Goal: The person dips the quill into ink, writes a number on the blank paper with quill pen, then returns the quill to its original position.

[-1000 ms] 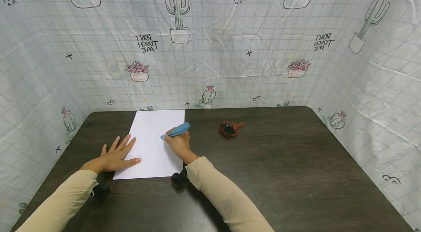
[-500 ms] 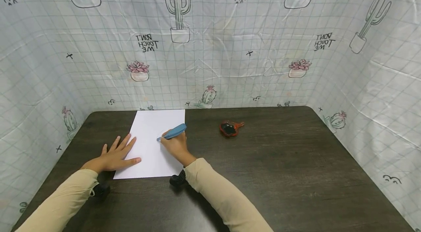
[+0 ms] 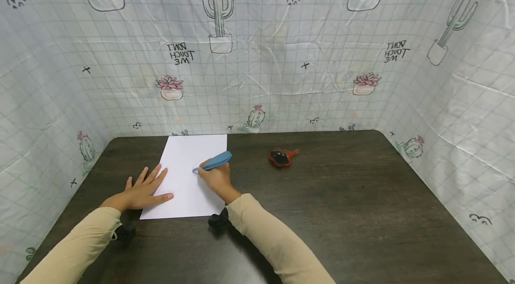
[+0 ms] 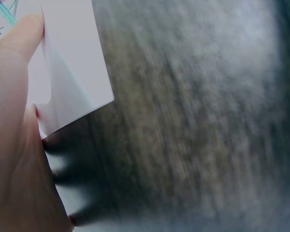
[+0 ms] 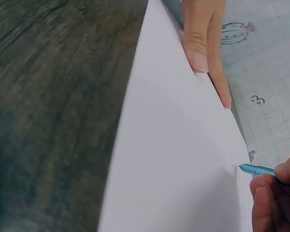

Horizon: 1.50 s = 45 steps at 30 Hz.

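A white sheet of paper (image 3: pixel 181 194) lies on the dark wooden table, left of the middle. My left hand (image 3: pixel 141 192) rests on its left edge with the fingers spread and straight. In the left wrist view the thumb (image 4: pixel 26 36) lies over the paper. My right hand (image 3: pixel 217 180) pinches a blue pen (image 3: pixel 217 160) with a thick, feather-like top end. The pen's tip (image 5: pixel 241 167) is right at the paper, beside a thin drawn line seen in the right wrist view. In the head view the hand and pen cover most of that line.
A red-orange object with a dark, shiny middle and a short stem (image 3: pixel 281 157) lies on the table to the right of the paper. A white grid cloth printed with cacti (image 3: pixel 273 60) hangs along the table's back and sides. The wooden tabletop (image 3: pixel 342 203) stretches to the right.
My right hand and the pen have shifted slightly left and down over the paper since a second ago, with a slight move back right at the end. The left hand stays in place.
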Each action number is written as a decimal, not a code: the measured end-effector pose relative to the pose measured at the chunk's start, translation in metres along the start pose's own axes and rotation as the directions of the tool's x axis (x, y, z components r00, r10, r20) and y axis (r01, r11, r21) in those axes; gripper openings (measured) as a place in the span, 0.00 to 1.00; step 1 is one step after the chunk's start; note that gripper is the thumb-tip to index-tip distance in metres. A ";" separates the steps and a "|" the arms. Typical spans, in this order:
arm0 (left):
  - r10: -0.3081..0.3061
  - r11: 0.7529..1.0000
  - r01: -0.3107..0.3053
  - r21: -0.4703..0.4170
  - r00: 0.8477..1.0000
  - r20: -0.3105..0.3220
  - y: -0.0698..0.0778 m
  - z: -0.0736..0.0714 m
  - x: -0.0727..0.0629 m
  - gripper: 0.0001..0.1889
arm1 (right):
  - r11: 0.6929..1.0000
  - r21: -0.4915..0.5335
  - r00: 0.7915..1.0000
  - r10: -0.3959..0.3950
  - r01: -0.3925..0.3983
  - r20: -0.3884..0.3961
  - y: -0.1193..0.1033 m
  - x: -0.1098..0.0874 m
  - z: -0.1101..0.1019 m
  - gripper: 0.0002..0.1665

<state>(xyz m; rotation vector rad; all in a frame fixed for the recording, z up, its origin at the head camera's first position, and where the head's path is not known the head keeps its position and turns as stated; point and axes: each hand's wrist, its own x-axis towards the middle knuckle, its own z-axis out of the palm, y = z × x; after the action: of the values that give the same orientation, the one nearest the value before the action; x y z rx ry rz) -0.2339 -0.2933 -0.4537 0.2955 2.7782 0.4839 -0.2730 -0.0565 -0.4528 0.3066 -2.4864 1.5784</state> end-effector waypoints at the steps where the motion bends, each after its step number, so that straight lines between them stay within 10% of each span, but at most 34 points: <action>1: 0.004 1.000 -0.004 -0.006 1.000 -0.001 0.000 0.000 0.000 0.51 | 1.000 0.016 1.000 0.003 -0.003 -0.001 0.000 0.001 -0.001 0.03; 18: 0.008 1.000 -0.008 0.005 1.000 -0.005 0.002 -0.001 0.001 0.51 | 0.981 0.178 0.996 0.063 -0.072 0.056 -0.004 0.026 -0.038 0.03; 34: 0.013 1.000 -0.014 -0.024 1.000 -0.008 -0.005 0.005 -0.001 0.53 | 0.883 0.380 0.961 0.264 -0.277 0.088 0.016 0.039 -0.104 0.09; 45: 0.026 1.000 -0.026 -0.016 1.000 -0.014 -0.011 0.006 0.003 0.53 | 0.923 0.279 0.962 0.271 -0.265 0.018 0.039 0.042 -0.162 0.11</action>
<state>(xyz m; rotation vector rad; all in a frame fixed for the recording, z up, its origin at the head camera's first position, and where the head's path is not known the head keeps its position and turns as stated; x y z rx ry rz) -0.2362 -0.3007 -0.4641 0.3264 2.7853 0.5158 -0.3173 0.1032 -0.4077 -0.0193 -2.3673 2.0345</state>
